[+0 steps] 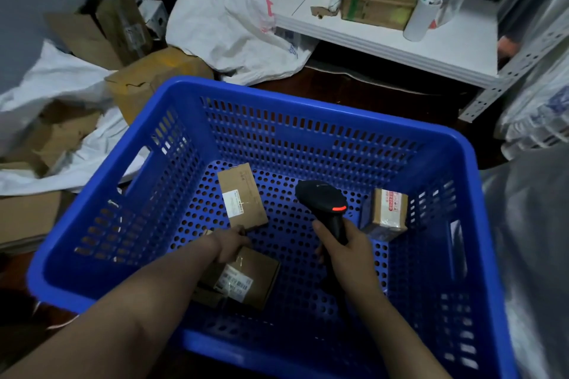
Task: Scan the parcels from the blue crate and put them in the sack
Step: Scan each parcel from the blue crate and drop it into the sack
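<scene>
Parcel (243, 277) lies flat on the crate (277, 95) floor, nearest the person. Left hand (229, 244) curls over its far edge; right hand (345, 252) grips the scanner (323, 197). Probably light, stiff cardboard: hold by the edges, label up.

Bare floor of the crate (292, 135) is lying open between the fingers of the left hand (230, 244) and right hand (349, 252). A flat parcel (243, 195) is blocking just beyond the left fingers, and a near parcel (246, 277) is lying under them. The scanner (323, 197) is jutting ahead of the right fingers, with a taped parcel (386, 214) standing just to their right. Crate walls are enclosing every side.
</scene>
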